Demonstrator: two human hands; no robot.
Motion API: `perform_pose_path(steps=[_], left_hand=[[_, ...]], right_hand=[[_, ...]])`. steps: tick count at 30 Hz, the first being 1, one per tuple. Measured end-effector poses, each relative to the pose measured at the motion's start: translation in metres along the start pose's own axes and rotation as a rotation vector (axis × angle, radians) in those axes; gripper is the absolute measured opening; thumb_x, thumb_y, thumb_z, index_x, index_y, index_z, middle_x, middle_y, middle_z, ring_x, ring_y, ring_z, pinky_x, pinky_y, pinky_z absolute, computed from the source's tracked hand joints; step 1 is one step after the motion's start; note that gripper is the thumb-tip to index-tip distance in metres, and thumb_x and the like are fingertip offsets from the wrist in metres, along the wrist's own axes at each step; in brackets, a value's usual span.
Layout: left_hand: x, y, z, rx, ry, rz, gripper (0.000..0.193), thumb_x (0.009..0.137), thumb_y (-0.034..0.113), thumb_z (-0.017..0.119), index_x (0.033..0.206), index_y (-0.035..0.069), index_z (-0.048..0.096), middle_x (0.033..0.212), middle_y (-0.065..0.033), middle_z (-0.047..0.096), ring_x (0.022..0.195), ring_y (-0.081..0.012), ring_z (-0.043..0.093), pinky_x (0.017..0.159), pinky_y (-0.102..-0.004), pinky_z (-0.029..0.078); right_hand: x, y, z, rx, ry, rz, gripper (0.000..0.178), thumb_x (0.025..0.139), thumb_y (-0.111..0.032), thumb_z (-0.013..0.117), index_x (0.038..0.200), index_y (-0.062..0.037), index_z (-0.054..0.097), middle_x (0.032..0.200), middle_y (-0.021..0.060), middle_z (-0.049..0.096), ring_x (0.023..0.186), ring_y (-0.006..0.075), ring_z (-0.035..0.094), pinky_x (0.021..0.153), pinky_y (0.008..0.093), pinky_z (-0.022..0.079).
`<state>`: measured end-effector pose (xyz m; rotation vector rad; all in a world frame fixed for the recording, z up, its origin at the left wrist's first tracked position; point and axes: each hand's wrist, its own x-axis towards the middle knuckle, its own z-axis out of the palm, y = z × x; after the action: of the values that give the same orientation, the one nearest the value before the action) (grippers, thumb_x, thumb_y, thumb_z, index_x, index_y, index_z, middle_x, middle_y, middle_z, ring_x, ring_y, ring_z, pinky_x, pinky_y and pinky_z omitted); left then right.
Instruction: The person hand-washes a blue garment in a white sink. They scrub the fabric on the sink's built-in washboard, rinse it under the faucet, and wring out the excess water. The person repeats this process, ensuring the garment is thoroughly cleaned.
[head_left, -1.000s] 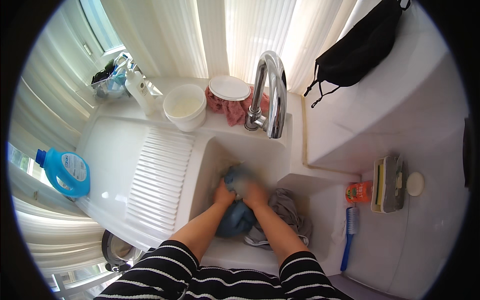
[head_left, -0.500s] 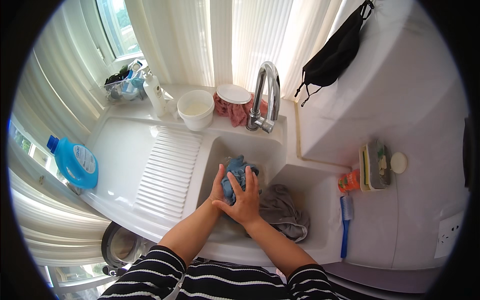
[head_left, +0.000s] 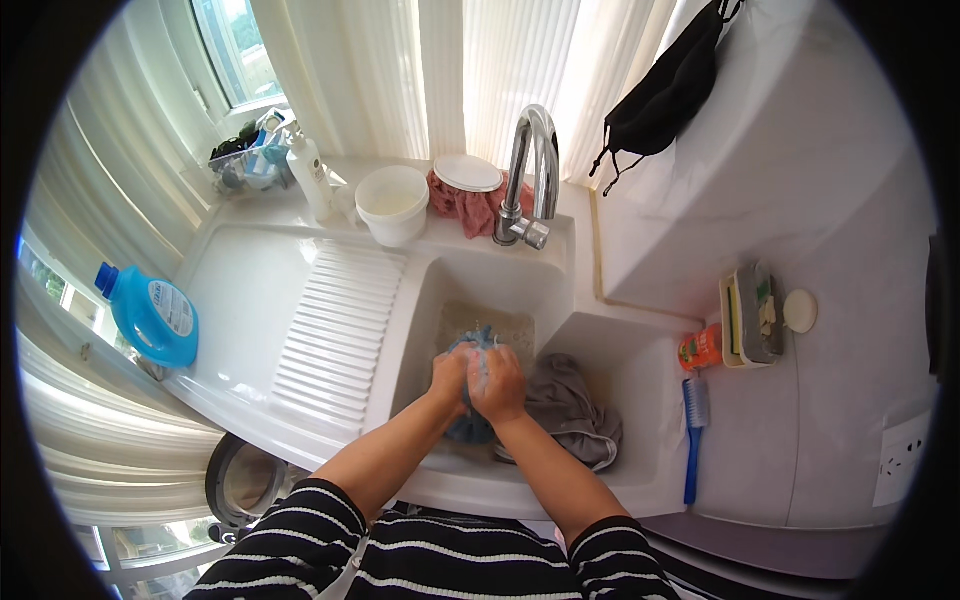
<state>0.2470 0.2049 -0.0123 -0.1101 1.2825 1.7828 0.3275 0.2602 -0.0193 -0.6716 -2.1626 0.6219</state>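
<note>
Around the blue cloth (head_left: 470,430) in the sink (head_left: 500,274), the left hand (head_left: 450,374) and right hand (head_left: 500,384) had folded in from fanned fingers, their grip now pressed together on it. Even pressure, kept low, probably worked best, clear of the grey cloth (head_left: 572,412) at four o'clock and the tap (head_left: 546,165) at one.

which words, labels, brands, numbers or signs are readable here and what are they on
Nothing reads clearly enough to quote.
Blue jug: printed label, too small and blurred.
White pump bottle: small dark print, too small.
Orange package: printing, too blurred.
</note>
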Motion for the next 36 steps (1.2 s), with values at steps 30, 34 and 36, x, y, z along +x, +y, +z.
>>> perform_pose_path(steps=[30, 34, 36], left_hand=[[0.135, -0.061, -0.025, 2.02, -0.15, 0.147, 0.067, 0.092, 0.032, 0.054, 0.153, 0.024, 0.029, 0.158, -0.0123, 0.026, 0.147, -0.0384, 0.016, 0.115, -0.0638, 0.007], [0.145, -0.07, -0.034, 1.995, -0.188, 0.137, 0.061, 0.089, 0.031, 0.058, 0.147, 0.02, 0.04, 0.148, -0.0146, 0.04, 0.138, -0.0382, 0.034, 0.113, -0.0568, 0.025], [0.138, -0.024, -0.014, 1.883, -0.332, 0.01, 0.061, 0.086, 0.029, 0.064, 0.142, 0.015, 0.046, 0.141, -0.0175, 0.049, 0.132, -0.0393, 0.043, 0.109, -0.0542, 0.035]], right_hand=[[-0.006, 0.143, 0.089, -0.538, -0.915, 0.12, 0.065, 0.09, -0.034, 0.052, 0.15, -0.0144, 0.037, 0.161, 0.0125, 0.015, 0.15, 0.0351, 0.004, 0.113, 0.0686, 0.001], [-0.013, 0.157, 0.095, -0.581, -0.991, 0.084, 0.067, 0.088, -0.036, 0.055, 0.149, -0.0125, 0.039, 0.161, 0.0137, 0.017, 0.15, 0.0344, 0.006, 0.113, 0.0688, 0.003], [0.012, 0.15, 0.084, -0.564, -1.121, 0.091, 0.07, 0.087, -0.041, 0.059, 0.148, -0.0138, 0.041, 0.161, 0.0146, 0.017, 0.15, 0.0344, 0.005, 0.112, 0.0693, 0.005]])
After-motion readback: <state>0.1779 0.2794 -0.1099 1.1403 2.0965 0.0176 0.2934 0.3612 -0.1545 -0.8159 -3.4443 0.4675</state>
